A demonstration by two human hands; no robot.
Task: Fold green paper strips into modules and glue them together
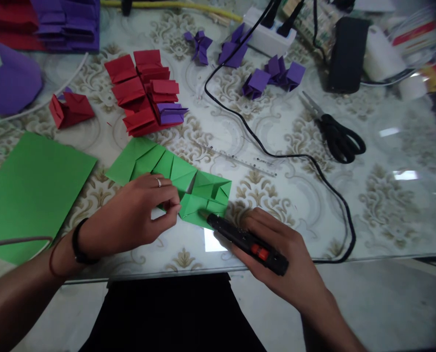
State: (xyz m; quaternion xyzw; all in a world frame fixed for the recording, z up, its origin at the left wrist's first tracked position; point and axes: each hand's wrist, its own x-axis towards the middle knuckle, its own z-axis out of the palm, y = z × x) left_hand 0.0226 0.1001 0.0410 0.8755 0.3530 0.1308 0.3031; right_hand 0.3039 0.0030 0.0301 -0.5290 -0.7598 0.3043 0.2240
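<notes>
A strip of folded green paper [183, 171] lies flat near the table's front edge, its right end creased into pockets. Over its lower left side, my left hand [144, 208] is closed, thumb and forefinger pinched at the edge of the right-hand folded section. My right hand [280, 249] is wrapped around a black hot glue gun [240, 234] with an orange part. The gun's nozzle points left and is at the lower part of that green section; whether it touches the paper I cannot tell.
A flat green sheet [34, 190] lies at left. Behind are red folded paper pieces [141, 93], purple folded pieces [256, 83], a clear ruler [243, 161] and black-handled scissors [340, 137]. A black cord [254, 134] curves across the table near a white power strip [269, 34].
</notes>
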